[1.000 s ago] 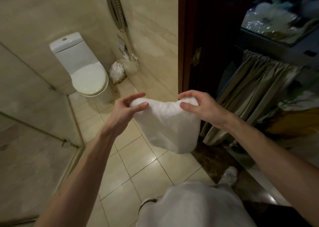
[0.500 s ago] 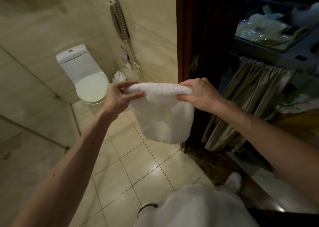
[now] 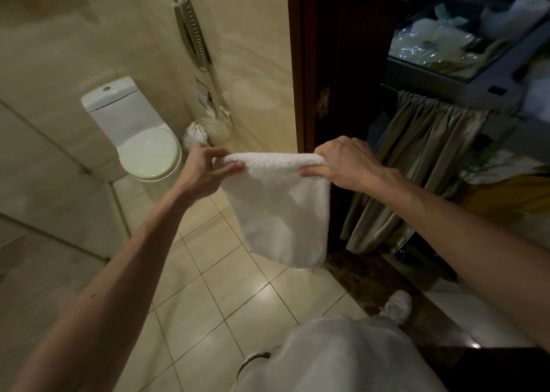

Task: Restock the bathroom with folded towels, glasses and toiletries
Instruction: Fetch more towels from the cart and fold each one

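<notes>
Beige tiles line the bathroom floor point(image 3: 208, 278) and the wall left of a dark door frame point(image 3: 299, 64). Farther left of the frame stands a white toilet point(image 3: 140, 135). Between the toilet and the frame, a white bagged bin point(image 3: 195, 135) is partly hidden behind the left hand point(image 3: 205, 172). Right of the frame a service cart point(image 3: 464, 79) sits in gloom. What lies in its top tray is too dim to name, and a pleated curtain point(image 3: 416, 165) hides its lower shelves.

A white towel point(image 3: 282, 213) is held up in front of the frame and covers its lower part. The towel's top edge runs level between the two hands, and the cloth hangs straight down below them, clear of the floor. The left hand pinches the left top corner, thumb in front and fingers behind. The right hand point(image 3: 345, 162), just right of the frame, grips the right top corner with its fingers curled over the edge, their tips hidden in the fold. Both forearms are cut off by the picture's edges.
</notes>
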The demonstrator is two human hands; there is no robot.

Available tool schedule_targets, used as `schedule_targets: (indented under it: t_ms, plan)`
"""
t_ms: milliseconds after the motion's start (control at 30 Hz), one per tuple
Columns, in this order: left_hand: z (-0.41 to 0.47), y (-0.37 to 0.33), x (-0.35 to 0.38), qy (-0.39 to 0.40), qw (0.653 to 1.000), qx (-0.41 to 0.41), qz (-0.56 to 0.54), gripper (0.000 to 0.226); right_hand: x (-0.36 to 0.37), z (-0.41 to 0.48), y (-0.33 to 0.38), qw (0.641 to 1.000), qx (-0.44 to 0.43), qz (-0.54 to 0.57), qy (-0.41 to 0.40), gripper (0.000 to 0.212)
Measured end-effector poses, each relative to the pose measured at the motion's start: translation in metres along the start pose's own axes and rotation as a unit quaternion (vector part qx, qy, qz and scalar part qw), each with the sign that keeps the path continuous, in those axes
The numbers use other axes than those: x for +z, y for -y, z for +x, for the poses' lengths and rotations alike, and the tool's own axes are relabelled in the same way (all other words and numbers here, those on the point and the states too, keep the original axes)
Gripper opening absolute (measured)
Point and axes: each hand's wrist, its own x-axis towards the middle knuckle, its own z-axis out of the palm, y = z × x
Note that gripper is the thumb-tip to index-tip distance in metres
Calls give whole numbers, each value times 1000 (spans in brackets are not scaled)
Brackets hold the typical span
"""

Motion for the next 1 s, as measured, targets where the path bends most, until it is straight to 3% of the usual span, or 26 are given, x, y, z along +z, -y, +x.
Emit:
schedule_targets:
  t_ms: [100, 200, 300, 400, 433, 533, 633, 767, 867, 967, 1000]
  plan:
    - [0, 1, 3, 16, 998, -13, -59, 12, 7, -7, -12, 996, 34, 80, 17, 43]
    - [-8, -8, 8, 33, 980, -8, -194, 38, 11, -18, -27, 963, 58, 256, 59, 40]
    - [-13, -22, 15, 28, 968, 9, -250, 46, 2, -36, -30, 897, 43, 434, 73, 48]
    - [-12, -38, 18, 27, 952, 25, -305, 28, -7, -58, -25, 792, 19, 607, 60, 41]
    - [-11, -43, 19, 35, 945, 35, -324, 22, -4, -67, -22, 758, 31, 646, 79, 49]
    - [-7, -48, 25, 61, 929, 36, -362, 20, 30, -87, -14, 726, 147, 649, 174, 95]
    - [-3, -43, 31, 53, 939, -20, -338, 22, 50, -96, -7, 680, 208, 670, 214, 99]
    - [0, -27, 40, 73, 958, -144, -236, 40, 52, -101, 0, 579, 204, 770, 172, 88]
    - [-10, -24, 53, 154, 894, -226, -355, 66, 49, -102, 5, 505, 184, 828, 160, 65]
    - [-30, -14, 72, 148, 765, -278, -561, 82, 43, -101, 5, 466, 190, 854, 132, 59]
    - [-38, -7, 82, 154, 737, -272, -599, 88, 41, -100, 5, 460, 195, 858, 121, 54]
